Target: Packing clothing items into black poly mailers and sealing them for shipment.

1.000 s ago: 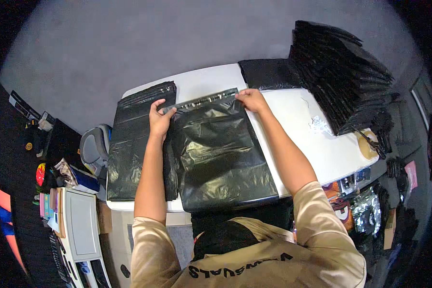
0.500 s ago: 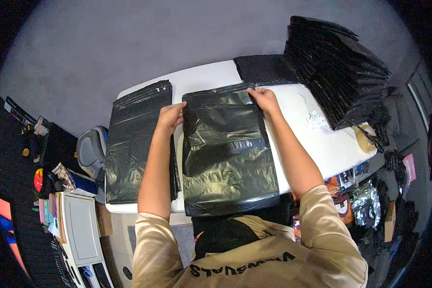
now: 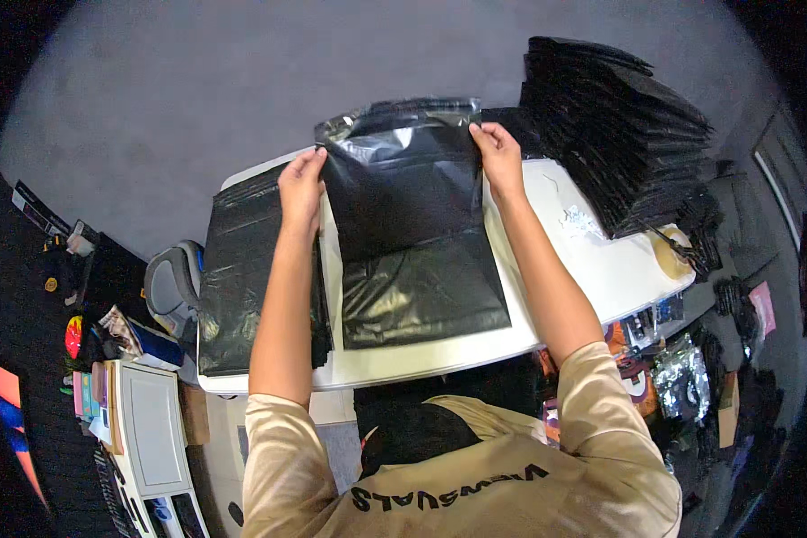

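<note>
I hold a shiny black plastic mailer bag [image 3: 412,224] by its two upper corners, its top lifted off the white table [image 3: 592,260] and its lower half still lying flat. My left hand [image 3: 301,182] grips the left corner, and my right hand [image 3: 496,154] grips the right corner. The bag's flap sticks up above my fingers. Left of my left forearm lies a flat pile of black bags [image 3: 242,269] on the table.
A tall stack of black bags [image 3: 619,134] stands at the table's right rear. A roll of tape [image 3: 671,254] and crumpled clear scraps [image 3: 583,222] lie near the right edge. A grey chair [image 3: 166,287], white drawer unit [image 3: 148,430] and clutter sit left.
Both hands have raised the bag's top edge up and away from the table, where it lay flat a second ago. The view has tilted slightly.
</note>
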Available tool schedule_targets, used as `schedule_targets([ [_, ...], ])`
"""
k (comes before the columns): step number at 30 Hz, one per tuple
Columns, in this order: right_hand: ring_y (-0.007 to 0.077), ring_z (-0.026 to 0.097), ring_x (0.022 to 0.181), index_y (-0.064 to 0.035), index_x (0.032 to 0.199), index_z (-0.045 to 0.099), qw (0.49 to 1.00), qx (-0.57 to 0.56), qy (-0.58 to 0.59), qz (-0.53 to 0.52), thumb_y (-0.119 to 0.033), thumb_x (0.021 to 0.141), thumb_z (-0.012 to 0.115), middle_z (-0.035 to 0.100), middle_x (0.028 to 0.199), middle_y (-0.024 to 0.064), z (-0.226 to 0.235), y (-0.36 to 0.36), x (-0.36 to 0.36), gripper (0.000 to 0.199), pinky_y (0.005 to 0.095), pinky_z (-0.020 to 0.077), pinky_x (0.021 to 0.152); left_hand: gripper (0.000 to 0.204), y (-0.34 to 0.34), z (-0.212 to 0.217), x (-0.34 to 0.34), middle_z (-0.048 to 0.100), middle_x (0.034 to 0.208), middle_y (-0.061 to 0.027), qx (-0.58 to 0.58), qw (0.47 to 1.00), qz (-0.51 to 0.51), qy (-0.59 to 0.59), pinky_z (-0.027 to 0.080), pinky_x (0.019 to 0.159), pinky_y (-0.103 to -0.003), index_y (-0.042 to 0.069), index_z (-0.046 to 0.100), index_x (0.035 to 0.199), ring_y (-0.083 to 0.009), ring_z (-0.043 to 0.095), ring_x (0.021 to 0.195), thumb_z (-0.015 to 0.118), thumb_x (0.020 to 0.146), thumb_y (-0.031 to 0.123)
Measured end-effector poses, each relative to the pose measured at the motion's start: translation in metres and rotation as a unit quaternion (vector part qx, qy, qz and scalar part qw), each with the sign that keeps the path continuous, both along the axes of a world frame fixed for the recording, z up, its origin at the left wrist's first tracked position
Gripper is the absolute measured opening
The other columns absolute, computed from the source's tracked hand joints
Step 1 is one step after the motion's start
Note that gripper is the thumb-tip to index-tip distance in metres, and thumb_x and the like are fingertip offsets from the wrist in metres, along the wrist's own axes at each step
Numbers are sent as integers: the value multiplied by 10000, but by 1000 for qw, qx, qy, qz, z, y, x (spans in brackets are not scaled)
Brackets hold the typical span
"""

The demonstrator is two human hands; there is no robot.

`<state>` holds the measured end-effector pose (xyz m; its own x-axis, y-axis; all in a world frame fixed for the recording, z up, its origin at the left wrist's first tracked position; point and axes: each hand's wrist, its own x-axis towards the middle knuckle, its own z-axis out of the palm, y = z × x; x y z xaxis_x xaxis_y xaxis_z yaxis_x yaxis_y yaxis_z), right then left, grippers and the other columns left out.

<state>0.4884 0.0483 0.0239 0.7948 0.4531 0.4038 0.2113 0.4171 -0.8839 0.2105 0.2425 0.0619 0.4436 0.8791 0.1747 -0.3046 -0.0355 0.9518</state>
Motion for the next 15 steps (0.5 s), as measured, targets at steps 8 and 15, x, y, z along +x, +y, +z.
schedule_targets([
  [8, 33, 611, 791, -29, 1016, 710, 999, 37, -10, 28, -149, 1033, 761, 730, 893, -18, 63, -44, -23, 131, 209, 460, 700, 124, -35, 45, -23, 699, 914, 81, 57, 998, 1, -36, 405, 612, -208, 101, 746, 1107, -8, 564, 738, 765, 1036, 201],
  [15, 21, 592, 757, -22, 995, 716, 995, 54, -86, 14, -153, 1036, 760, 720, 865, -21, 122, -66, -51, 144, 205, 458, 684, 156, -46, 88, -51, 682, 864, 74, 160, 985, 18, -63, 392, 584, -196, 78, 740, 1113, -11, 531, 673, 755, 1048, 219],
])
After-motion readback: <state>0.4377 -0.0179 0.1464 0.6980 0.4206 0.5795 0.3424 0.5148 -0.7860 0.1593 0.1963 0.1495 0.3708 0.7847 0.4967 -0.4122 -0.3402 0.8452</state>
